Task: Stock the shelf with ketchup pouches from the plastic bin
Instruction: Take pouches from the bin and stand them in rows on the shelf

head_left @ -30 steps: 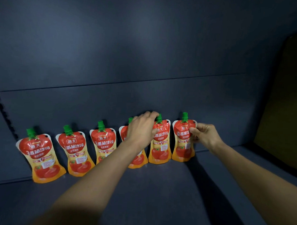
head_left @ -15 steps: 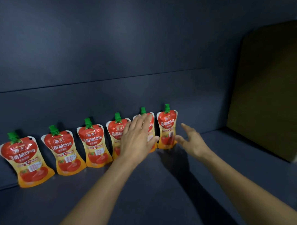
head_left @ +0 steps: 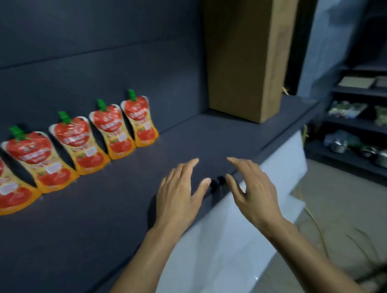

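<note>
1. Both hands have pulled back from the row. The left hand (head_left: pixel 180 196) and right hand (head_left: pixel 255 199) now hover side by side over the front edge of the shelf (head_left: pixel 86 241), fingers loosely spread and holding nothing.
2. From the hands, the ketchup pouches (head_left: pixel 78 140) lie at ten o'clock. They stand against the back wall, caps up, in a row running toward nine o'clock. The left hand is nearer to them.
3. Bare shelf runs from the last pouch (head_left: pixel 140 122) toward one o'clock, as far as a cardboard box (head_left: pixel 241 60).
4. No plastic bin can be made out. A white panel (head_left: pixel 217 245) hangs below the shelf edge at five o'clock. Fetching more pouches probably means turning away to the right.
</note>
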`<state>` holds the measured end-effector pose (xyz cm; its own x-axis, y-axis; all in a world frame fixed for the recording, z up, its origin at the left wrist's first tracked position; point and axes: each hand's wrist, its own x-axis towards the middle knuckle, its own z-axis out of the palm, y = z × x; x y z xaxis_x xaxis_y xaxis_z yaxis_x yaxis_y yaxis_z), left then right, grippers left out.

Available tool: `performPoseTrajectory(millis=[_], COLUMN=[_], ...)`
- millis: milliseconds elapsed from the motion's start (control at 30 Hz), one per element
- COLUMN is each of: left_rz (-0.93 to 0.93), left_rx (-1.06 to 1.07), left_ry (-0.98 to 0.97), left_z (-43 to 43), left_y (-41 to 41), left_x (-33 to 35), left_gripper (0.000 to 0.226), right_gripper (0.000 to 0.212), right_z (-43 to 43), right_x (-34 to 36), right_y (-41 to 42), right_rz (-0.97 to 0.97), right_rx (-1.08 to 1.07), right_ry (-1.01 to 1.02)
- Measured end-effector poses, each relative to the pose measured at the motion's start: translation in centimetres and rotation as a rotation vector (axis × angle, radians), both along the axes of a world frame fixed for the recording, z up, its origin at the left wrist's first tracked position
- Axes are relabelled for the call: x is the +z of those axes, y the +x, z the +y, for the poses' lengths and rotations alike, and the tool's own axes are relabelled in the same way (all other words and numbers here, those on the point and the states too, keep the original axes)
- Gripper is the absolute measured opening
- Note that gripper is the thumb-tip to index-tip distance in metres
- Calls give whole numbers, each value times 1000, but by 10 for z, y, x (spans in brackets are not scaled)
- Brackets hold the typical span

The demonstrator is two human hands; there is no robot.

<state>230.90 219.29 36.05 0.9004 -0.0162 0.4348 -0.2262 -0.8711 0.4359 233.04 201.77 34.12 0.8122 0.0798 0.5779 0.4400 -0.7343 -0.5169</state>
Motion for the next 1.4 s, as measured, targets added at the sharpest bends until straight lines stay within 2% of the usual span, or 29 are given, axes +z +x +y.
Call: performPoseTrajectory(millis=[233,400,533,667,800,933,1033,1167,1267,1400], left_rz=[163,383,572,773,972,1122,1260,1422,1515,1604], left_rx=[-273,-414,-532,-617,-647,-602,-491,-300,-163,-44], left_ry=[-152,-260,-296,-327,-326,-361,-439,-526,-584,-660], left_z=[-149,-290,-399,-482,-543,-598,-638,-689,-721,-756], left_y=[-29,-59,-88,-106,-108,-83,-57,-22,-3,11], left_x=[-43,-93,-130,-164,-199,-234,-268,-315,-346,-390], left_gripper=[38,27,26,17,22,11,7,20,21,29], right_gripper=[30,27,23,21,21,22,20,14,10,18], right_z=[-151,-295,-405,-487,-545,-590,-622,-659,-680,-699], right_x=[-45,-88,-125,-163,-204,-244,-277,-316,-345,-380], right_y=[-70,-137,-186,-224,-242,-231,-215,-195,-182,-170], right_rz=[68,271,432,594,768,906,971,1043,1097,1088], right_rx=[-230,-408,-525,-631,-691,-756,-815,-865,-890,-950], right_ry=[101,145,138,220,302,377,442,515,526,533])
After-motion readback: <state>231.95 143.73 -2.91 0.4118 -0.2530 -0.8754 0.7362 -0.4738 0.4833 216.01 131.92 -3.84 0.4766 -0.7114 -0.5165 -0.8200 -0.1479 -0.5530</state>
